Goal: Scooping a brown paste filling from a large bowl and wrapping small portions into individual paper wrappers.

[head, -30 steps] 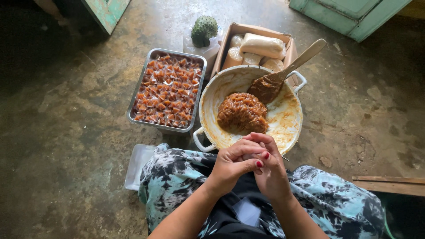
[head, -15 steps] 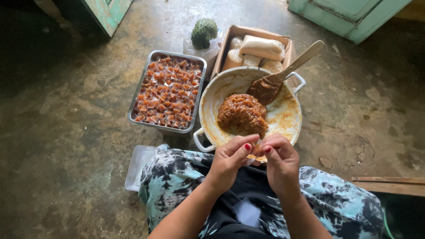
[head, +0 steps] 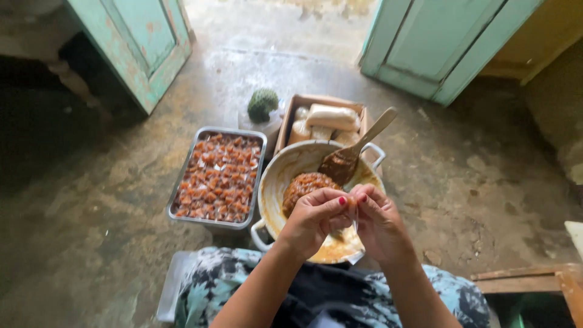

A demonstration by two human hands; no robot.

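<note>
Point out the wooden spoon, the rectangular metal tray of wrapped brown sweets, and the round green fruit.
wooden spoon [head: 370,135], head view, on the pale handle.
rectangular metal tray of wrapped brown sweets [head: 214,225], head view, on its near rim.
round green fruit [head: 262,104], head view, on its bumpy top.

Bare concrete floor under me, stained and damp-looking. Sitting right on it in front of my knees is the round pan with the brown paste. Just to its left, touching or nearly so, the metal tray full of small wrapped pieces. Behind the pan, towards the doorway, the cardboard box of white packets, and beside that box a green spiky fruit. By my left knee, a clear plastic lid lies flat.
</note>
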